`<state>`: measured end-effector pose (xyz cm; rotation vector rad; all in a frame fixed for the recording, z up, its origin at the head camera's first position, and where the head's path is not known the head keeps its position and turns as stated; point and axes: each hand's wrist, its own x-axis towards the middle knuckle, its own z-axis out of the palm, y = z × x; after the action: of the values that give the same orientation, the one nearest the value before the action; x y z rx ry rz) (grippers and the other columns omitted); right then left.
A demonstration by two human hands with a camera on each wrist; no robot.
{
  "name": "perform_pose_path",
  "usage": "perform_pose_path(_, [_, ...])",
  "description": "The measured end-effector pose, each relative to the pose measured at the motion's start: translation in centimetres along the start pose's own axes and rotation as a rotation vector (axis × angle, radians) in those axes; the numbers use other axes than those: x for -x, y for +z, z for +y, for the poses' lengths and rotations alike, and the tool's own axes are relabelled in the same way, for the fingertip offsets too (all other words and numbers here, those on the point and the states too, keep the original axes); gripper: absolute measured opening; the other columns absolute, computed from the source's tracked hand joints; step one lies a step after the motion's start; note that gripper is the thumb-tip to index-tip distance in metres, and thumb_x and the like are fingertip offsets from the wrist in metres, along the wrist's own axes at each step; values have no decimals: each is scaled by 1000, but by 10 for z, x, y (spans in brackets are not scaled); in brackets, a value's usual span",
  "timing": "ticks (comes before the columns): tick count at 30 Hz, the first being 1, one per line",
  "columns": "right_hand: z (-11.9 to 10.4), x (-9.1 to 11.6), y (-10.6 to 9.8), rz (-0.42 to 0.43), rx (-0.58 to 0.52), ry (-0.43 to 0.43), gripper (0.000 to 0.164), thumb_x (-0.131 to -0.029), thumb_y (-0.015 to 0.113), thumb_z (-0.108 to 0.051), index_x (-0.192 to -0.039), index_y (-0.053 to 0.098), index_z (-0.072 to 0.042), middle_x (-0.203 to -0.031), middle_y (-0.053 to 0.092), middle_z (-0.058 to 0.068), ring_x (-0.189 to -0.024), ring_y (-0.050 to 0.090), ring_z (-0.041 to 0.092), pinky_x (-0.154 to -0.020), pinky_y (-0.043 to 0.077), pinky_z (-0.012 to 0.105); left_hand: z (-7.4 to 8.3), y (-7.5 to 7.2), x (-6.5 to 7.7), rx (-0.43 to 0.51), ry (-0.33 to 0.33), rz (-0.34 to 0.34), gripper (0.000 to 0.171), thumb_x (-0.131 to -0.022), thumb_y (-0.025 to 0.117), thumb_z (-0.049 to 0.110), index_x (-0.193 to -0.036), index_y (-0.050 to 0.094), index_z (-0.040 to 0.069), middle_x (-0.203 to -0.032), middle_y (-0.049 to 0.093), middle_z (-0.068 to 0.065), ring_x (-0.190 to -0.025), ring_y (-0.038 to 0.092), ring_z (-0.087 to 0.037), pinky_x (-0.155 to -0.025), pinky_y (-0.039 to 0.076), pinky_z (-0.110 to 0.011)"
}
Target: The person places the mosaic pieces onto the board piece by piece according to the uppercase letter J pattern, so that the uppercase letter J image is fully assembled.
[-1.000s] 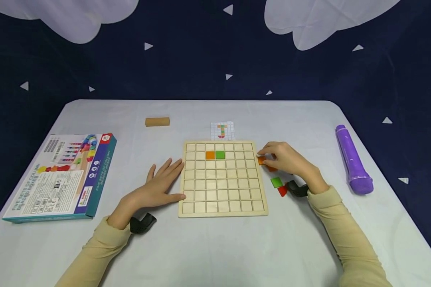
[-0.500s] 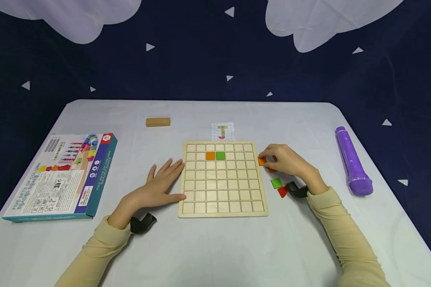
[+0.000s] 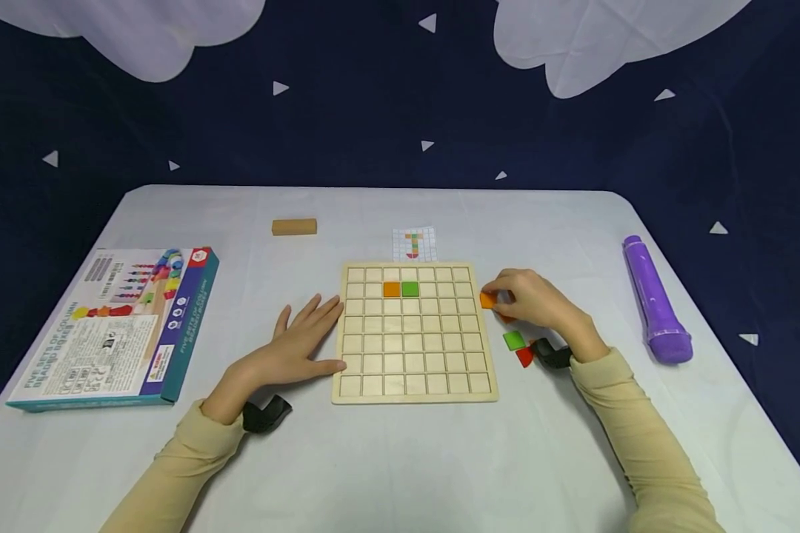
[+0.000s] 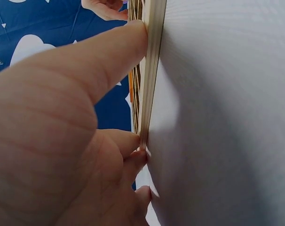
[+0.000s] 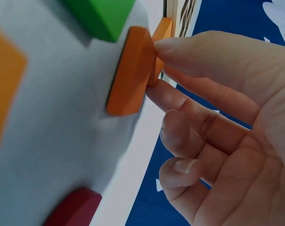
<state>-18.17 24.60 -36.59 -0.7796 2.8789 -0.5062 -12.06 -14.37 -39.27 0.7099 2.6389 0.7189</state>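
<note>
My left hand [image 3: 293, 352] lies with fingers spread along the left edge of a wooden grid board [image 3: 393, 344], its thumb and fingertips at the rim, as the left wrist view also shows. An orange square tile [image 3: 391, 289] and a green square tile [image 3: 410, 289] sit side by side in the board's second row. Just off the board's right edge, my right hand [image 3: 530, 296] pinches another orange tile [image 5: 162, 47] between thumb and fingers. In the right wrist view, a nearer orange tile [image 5: 129, 75] lies on the cloth beside the thumb.
Near the right wrist lie a green tile [image 3: 514, 340] and a red piece [image 3: 524, 357]. A pattern card [image 3: 414, 244] is behind the board, with a wooden block [image 3: 294, 227] farther left. A flat toy box [image 3: 110, 333] stands left, a purple flashlight [image 3: 656, 303] right.
</note>
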Motion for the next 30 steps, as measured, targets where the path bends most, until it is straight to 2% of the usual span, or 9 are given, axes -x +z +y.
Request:
perform_pose_path(7, [-2,3,2,-11,60,17,26,-80,66,-4,-106,71,-2,-95,68,9,-73,51,15,-68,45,30,0,1,-1,-5,0,1,90,-85,64,42,-151,15,7,-159,12,-12,-147,0,-38,-109,-9,-65])
perform_pose_path(19, [-4,5,0,2,160,11,29,-77,67,-4,-105,71,-1,-95,68,10,-78,59,18,-69,51,34,1,0,-1,6,9,1,89,-85,64,40,-151,15,5,-159,11,-13,-147,-1,-38,-108,-9,-66])
perform_pose_path(30, [-5,5,-1,34,176,-22,26,-78,67,-6,-103,71,-2,-94,68,9,-81,62,20,-70,52,35,0,1,4,-3,-3,15,90,-85,65,43,-151,15,6,-159,13,-13,-147,0,-38,-108,-8,-66])
